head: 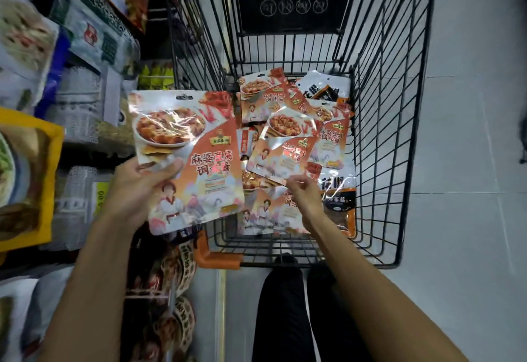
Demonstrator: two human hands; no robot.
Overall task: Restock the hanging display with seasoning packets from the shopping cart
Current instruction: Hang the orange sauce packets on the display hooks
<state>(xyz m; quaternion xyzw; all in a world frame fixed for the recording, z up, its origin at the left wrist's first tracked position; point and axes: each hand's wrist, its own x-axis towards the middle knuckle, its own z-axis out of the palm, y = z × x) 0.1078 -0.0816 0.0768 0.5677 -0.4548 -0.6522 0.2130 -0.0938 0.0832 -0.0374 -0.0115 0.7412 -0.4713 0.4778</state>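
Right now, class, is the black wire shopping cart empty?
No, several glossy orange seasoning packets lie piled on the floor of the black wire shopping cart.

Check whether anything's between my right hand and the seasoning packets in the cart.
Nothing visible is. Your right hand is inside the shopping cart, pinching the lower edge of the top seasoning packet on the pile; no wire or other item sits between them.

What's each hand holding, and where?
Left hand grips a seasoning packet by its left edge; right hand pinches a second packet by its bottom edge.
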